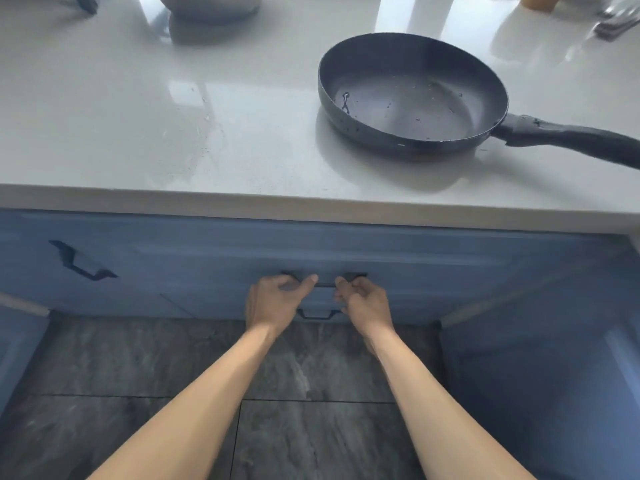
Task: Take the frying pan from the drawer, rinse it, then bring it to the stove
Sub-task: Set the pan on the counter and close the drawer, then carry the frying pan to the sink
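A dark frying pan (412, 98) rests on the pale countertop (173, 133) at the right, its black handle pointing right. Water drops lie inside it. Below the counter edge is a blue drawer front (207, 258) with a black bar handle (323, 283). My left hand (277, 301) curls around the left end of that handle. My right hand (363, 303) curls around its right end. The drawer front sits flush with the cabinet.
A second black handle (317, 315) shows on the lower drawer between my wrists. Another handle (81, 263) is on the cabinet to the left. A bowl's base (207, 5) and utensils (616, 19) stand at the counter's back. Grey floor tiles (311, 427) lie below.
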### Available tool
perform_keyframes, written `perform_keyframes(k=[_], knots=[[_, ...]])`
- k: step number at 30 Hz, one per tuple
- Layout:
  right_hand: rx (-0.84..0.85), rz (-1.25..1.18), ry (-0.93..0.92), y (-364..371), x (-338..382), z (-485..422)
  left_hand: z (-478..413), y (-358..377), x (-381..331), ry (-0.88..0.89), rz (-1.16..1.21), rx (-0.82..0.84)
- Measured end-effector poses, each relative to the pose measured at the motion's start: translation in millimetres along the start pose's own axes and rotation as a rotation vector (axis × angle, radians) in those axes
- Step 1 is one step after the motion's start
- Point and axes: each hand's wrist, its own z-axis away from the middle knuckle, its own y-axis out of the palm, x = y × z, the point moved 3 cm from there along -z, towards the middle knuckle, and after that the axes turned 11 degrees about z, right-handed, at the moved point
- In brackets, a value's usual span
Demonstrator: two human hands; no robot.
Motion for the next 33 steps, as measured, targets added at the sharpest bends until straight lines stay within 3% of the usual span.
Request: perform_keyframes(k=[8,16,19,25,33], knots=[[0.027,0.052,-0.014,-3,9,-12,-13,-1,-11,0.027,-0.069,0.019],[0.035,0.493,-0.105,-31,40,24,13,-24,-41,0.060,-0.363,0.100],[0.044,0.582,-0.121,-55,59,56,39,-49,-64,0.150,-0.424,0.117],[-0.004,0.584,-0.157,-115,124,136,97,-121,-147,0.361,-0.445,0.136],[-0.099,0.550,-0.193,-181,254,228,148,-208,-288,0.454,-0.428,0.127]])
